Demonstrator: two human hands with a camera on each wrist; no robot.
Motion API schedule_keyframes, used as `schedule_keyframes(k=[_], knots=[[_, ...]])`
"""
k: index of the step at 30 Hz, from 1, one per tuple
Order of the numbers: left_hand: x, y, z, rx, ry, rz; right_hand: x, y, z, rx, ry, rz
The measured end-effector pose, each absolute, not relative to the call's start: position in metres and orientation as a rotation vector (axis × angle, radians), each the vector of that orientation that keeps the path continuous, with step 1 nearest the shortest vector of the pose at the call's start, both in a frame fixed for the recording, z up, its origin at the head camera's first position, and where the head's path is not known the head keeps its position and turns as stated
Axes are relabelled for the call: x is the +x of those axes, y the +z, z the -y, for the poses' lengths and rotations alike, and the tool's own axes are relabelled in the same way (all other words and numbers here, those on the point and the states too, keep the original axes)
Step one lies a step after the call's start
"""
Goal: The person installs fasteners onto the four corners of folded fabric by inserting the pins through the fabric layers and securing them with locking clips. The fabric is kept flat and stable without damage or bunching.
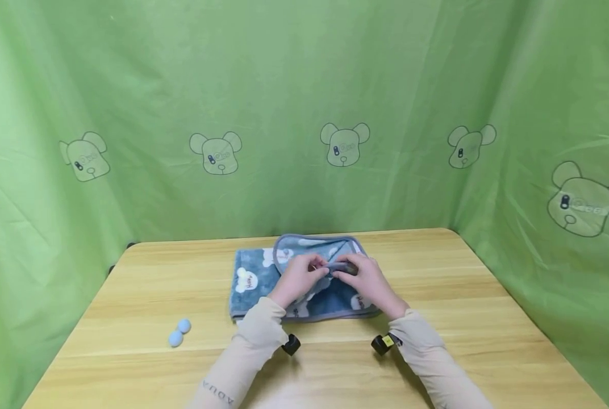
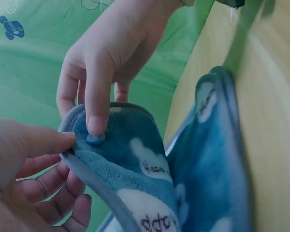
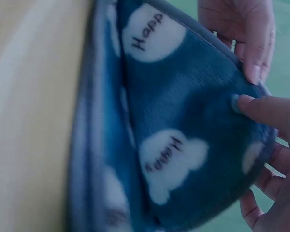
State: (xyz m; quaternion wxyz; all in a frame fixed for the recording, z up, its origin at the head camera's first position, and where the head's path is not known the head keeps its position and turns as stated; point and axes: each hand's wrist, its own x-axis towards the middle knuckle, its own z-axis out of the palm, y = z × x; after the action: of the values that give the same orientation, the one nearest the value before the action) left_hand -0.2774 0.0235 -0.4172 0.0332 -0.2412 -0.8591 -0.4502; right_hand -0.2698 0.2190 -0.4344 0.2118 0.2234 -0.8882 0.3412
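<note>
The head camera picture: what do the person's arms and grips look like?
The left sleeve and right sleeve are cream and wrinkly, with dark letters on the left one. A small black gadget sits by each wrist; the right one has a yellow patch. The left grip and right grip wear no gloves.

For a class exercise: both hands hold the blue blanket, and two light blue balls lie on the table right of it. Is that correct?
Wrong side: the head view shows the two light blue balls on the table left of the blanket. The left hand and right hand do hold it.
</note>
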Motion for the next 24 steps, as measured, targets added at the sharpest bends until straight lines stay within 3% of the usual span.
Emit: schedule_keyframes(k=[6,12,24], knots=[[-0.293,-0.406,-0.012,-0.646,-1.461,2.607,-0.266,-0.409,-0.243,0.568,1.000,2.467],[-0.318,-0.412,0.013,-0.350,-1.785,2.499,-0.255,-0.396,-0.290,0.485,0.894,2.437],[-0.341,-0.460,0.049,0.048,-1.837,2.471,-0.207,-0.421,-0.369,0.443,0.881,2.573]])
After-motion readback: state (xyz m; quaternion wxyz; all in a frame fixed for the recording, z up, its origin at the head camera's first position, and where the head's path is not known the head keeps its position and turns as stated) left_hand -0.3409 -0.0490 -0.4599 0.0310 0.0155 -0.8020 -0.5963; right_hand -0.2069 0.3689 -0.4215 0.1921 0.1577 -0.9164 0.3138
